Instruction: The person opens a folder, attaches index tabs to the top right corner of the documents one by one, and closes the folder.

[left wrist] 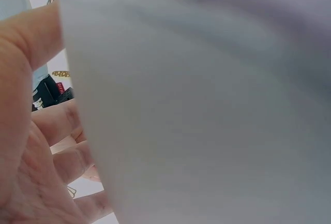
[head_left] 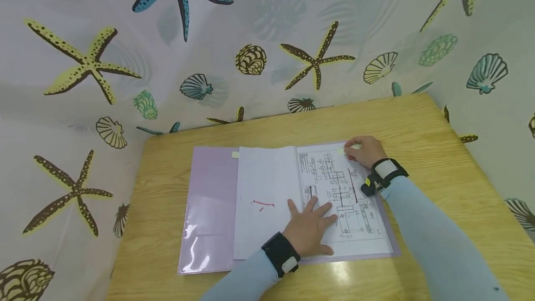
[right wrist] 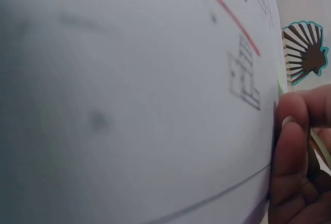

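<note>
A purple folder (head_left: 213, 189) lies spread on the table with white pages on it. The right-hand page (head_left: 363, 226) carries printed technical drawings and a red line. My left hand (head_left: 311, 231) rests on this page near the fold, fingers spread. In the left wrist view, a blurred white page (left wrist: 196, 120) covers most of the picture beside that hand. At the page's top right corner, my right hand (head_left: 366, 151) pinches a pale yellow sticky note (head_left: 342, 151) between thumb and forefinger. The right wrist view shows those fingertips (right wrist: 292, 136) together at the page edge.
Another pale sticky tab (head_left: 236, 154) projects from the left-hand page (head_left: 267, 175), which bears red marks. Under everything is a wooden table (head_left: 159, 199). A cloth (head_left: 259, 17) printed with starfish and shells hangs behind and along both sides.
</note>
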Tool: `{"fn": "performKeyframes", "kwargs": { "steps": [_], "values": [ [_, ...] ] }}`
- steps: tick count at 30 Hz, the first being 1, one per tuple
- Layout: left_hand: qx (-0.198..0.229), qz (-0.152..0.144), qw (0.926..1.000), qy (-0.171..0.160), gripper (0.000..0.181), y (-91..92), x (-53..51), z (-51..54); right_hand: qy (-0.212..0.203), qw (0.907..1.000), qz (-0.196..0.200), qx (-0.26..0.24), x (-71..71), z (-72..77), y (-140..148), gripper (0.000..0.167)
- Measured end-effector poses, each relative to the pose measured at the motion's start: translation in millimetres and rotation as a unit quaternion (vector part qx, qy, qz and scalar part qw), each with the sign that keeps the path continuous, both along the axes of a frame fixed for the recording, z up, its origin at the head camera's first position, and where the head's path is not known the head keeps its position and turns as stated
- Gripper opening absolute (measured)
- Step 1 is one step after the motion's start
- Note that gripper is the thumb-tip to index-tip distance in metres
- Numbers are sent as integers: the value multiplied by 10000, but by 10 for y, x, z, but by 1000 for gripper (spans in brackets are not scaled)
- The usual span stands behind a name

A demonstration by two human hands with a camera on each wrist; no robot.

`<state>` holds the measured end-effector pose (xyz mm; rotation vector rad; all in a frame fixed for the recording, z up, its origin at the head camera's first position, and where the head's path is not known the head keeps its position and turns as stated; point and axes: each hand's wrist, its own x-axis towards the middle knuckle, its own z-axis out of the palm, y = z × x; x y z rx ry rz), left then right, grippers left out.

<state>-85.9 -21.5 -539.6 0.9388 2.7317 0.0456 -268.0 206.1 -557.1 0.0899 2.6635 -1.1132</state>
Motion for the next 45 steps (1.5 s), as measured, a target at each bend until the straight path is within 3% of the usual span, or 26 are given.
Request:
{"fn": "performKeyframes", "kwargs": {
  "steps": [14, 23, 36, 45],
  "values": [
    [37, -67, 10000, 4, 86, -11, 4, 18, 56, 9998, -21, 207, -7, -16, -15, 25],
    [127, -37, 9999, -93, 85, -5, 6, 33, 411, 9983, 115, 401, -7, -3, -24, 24],
    [76, -48, 9999, -91, 86, -2, 10, 34, 337, 9970, -65, 701, -20, 42, -103, 22],
    [108, -54, 9999, -16, 86, -13, 8, 12, 204, 9978, -129, 620, 28, 72, -132, 23]
  ]
}}
